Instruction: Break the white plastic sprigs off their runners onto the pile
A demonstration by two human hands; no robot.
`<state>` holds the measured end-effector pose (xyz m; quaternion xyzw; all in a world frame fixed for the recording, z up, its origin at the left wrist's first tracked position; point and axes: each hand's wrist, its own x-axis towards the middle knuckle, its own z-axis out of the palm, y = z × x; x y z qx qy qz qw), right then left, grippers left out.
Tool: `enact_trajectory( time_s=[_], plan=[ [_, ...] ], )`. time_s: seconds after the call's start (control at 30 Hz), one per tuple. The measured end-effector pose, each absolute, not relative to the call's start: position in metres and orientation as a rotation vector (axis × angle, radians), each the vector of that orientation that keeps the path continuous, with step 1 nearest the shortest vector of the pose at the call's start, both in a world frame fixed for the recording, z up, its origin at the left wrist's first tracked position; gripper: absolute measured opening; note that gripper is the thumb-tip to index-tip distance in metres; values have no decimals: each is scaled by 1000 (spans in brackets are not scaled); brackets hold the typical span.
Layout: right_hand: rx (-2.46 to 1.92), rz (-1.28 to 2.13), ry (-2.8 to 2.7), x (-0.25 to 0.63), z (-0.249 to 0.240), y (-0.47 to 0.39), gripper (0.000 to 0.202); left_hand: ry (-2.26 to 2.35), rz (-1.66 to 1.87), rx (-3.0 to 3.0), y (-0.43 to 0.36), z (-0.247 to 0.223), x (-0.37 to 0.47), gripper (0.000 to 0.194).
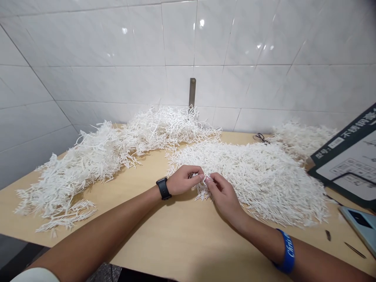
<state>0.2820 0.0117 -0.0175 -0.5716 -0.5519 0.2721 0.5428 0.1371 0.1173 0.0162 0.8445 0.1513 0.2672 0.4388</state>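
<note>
My left hand (185,180), with a black watch (163,188) on its wrist, is closed in a pinch on a small white branched plastic piece (206,178). Opposite it, my right hand (225,194) pinches the same piece between thumb and forefinger. A blue wristband (286,250) circles my right forearm. Both hands are over the front edge of a wide heap of white branched plastic pieces (258,172). To the left, a long curved pile of similar white sprigs (96,160) reaches toward the wall.
A metal ruler (192,92) leans upright against the tiled wall (141,82). At the right stand a dark green printed box (346,156), a light blue phone (358,225) and a thin pointed tool (355,250). A black cord (260,137) lies behind the heap on the wooden table (176,239).
</note>
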Motion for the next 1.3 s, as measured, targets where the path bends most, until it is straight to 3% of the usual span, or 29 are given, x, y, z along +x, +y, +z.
enact_trajectory(
  time_s=[0.1,0.4,0.8,0.97,1.13,1.3],
  plan=[
    [-1289,713,-1371,282,-20,11,39,375,671,2056,118,17,138,29],
    [-1282,701,-1326,280,-14,7,42,310,544,1982,116,19,138,44],
    [-1222,465,-1653,267,-5,-15,39,659,1039,1842,145,29,136,42],
    [-1345,355,-1596,276,-10,2,27,517,878,1918,135,29,138,43],
    [-1368,245,-1596,282,-12,8,27,467,828,1944,124,25,138,42],
    [-1402,382,-1433,278,-9,3,26,424,772,1976,120,26,137,44]
  ],
)
